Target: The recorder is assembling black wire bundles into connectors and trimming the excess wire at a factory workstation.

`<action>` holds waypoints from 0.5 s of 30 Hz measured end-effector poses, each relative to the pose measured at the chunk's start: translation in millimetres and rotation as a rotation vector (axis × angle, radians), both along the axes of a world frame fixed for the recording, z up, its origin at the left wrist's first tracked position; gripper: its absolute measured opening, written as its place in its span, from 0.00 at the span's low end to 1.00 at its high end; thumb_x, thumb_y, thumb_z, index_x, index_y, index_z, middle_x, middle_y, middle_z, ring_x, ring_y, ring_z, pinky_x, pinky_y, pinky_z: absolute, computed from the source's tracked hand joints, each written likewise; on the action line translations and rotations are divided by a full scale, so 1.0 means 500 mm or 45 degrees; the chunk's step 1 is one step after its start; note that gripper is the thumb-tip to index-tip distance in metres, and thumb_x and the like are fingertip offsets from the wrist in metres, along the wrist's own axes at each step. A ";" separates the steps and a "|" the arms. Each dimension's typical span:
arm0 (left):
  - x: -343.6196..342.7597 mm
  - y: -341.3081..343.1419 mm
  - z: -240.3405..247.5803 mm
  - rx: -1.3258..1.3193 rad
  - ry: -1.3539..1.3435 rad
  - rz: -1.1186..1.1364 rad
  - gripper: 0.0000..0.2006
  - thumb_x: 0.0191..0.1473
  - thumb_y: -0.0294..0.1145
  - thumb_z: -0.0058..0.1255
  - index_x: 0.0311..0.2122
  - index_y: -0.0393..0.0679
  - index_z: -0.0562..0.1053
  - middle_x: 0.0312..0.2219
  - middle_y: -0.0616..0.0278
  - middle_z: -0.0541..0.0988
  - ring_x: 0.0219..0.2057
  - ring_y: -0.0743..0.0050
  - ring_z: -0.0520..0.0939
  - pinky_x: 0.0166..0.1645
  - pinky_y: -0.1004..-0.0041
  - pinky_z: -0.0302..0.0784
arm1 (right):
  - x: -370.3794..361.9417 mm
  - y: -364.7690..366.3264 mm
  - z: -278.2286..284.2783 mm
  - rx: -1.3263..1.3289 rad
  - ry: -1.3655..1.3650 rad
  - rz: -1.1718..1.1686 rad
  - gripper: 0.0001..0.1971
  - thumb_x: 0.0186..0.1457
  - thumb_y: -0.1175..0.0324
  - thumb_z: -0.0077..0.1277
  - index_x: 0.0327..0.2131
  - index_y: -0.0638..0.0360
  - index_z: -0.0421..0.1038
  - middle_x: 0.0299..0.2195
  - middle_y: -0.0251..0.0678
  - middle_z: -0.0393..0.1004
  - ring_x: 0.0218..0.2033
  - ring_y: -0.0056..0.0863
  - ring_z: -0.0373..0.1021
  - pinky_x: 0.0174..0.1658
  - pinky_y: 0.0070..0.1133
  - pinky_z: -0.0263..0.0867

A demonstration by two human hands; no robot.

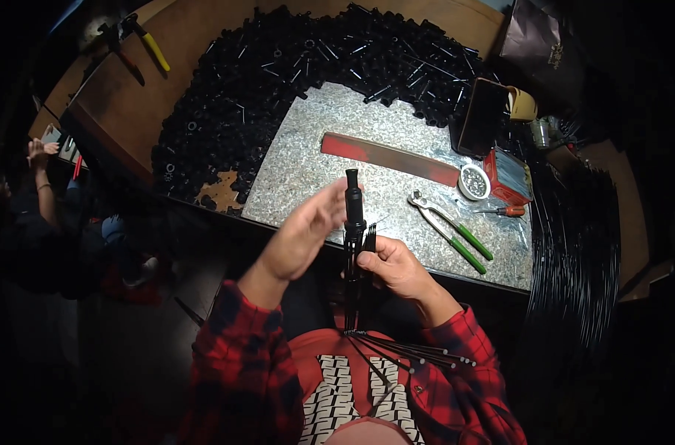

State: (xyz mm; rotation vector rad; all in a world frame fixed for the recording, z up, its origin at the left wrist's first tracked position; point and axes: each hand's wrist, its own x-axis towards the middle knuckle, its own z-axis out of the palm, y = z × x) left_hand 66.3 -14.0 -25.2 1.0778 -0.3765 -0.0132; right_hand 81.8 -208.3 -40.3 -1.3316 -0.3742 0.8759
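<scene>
A black umbrella frame [354,206] stands upright in front of me at the table's near edge. Its thick stepped cylinder is uppermost, and thin ribs run down toward my lap, where several round-tipped ends [422,361] fan out to the right. My right hand [398,268] is closed at the frame's right side, thumb pressed over a small bunch of thin black ribs [371,236]. Close to the cylinder's left side, my left hand [305,231] has its fingers stretched out and apart; their tips are partly hidden behind it.
Black plastic parts [226,89] are heaped behind the speckled board [285,185]. On it lie a red-brown bar [389,158], green-handled pincers [456,233], a white cup [474,182] and a screwdriver [509,211]. Thin black rods [574,252] hang at right. Another person's hand [41,152] shows far left.
</scene>
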 end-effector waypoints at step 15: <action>-0.066 -0.089 -0.056 -0.208 0.354 0.173 0.25 0.64 0.45 0.30 0.55 0.31 0.59 0.45 0.48 0.73 0.45 0.65 0.76 0.54 0.67 0.69 | -0.014 -0.001 0.029 -0.061 0.020 -0.067 0.12 0.59 0.66 0.49 0.43 0.61 0.68 0.33 0.24 0.69 0.31 0.11 0.64 0.34 0.14 0.62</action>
